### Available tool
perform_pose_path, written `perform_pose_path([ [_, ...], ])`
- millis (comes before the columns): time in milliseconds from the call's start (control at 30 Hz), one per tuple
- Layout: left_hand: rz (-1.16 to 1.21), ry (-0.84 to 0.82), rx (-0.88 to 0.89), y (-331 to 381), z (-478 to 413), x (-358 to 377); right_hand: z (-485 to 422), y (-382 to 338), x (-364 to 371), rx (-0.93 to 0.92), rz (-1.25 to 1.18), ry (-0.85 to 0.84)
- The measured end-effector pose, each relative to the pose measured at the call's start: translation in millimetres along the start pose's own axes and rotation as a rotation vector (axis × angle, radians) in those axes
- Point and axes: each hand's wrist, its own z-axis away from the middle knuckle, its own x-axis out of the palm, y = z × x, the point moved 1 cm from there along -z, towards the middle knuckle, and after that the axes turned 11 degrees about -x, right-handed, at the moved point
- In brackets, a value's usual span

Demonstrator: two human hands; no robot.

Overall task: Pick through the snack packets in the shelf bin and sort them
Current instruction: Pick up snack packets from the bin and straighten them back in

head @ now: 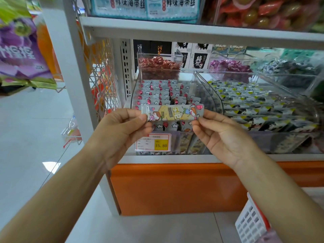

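Risk of a slip: slick cartoon-printed snack packet [172,113] could drop among the neighbouring bin [280,142] at 3 o'clock if either pinch loosens. Held level, 9 o'clock end pinched in left hand [121,127] fingers [140,118], 3 o'clock end in right hand [222,135]. Hovering before the clear shelf bin [135,90], price tag [153,142] at 6 o'clock.

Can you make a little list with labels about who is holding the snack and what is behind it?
held thing: snack packet, lying sideways in the air
left hand: pinches the packet's left end
right hand: pinches the packet's right end
behind it: clear shelf bin with rows of small packets
price tag: yellow patch reads 15.80
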Motion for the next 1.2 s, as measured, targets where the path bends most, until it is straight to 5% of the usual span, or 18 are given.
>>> perform_pose_path([
  [167,0.082,0.002,0.008,-0.7,0.0,0.4,-1.0,2.7,2.2,-0.008,-0.045,0.018],
  [333,0.026,-0.030,0.012,0.9,-1.7,0.9,0.2,6.3,0.7,-0.234,0.240,-0.010],
  [667,-0.200,-0.014,0.139,1.0,0.7,2.2,4.8,6.5,4.9,-0.395,0.577,-0.216],
  [1200,-0.682,0.100,0.277,-3.1,6.4,10.9,6.9,5.0,7.1,-0.644,0.887,-0.239],
])
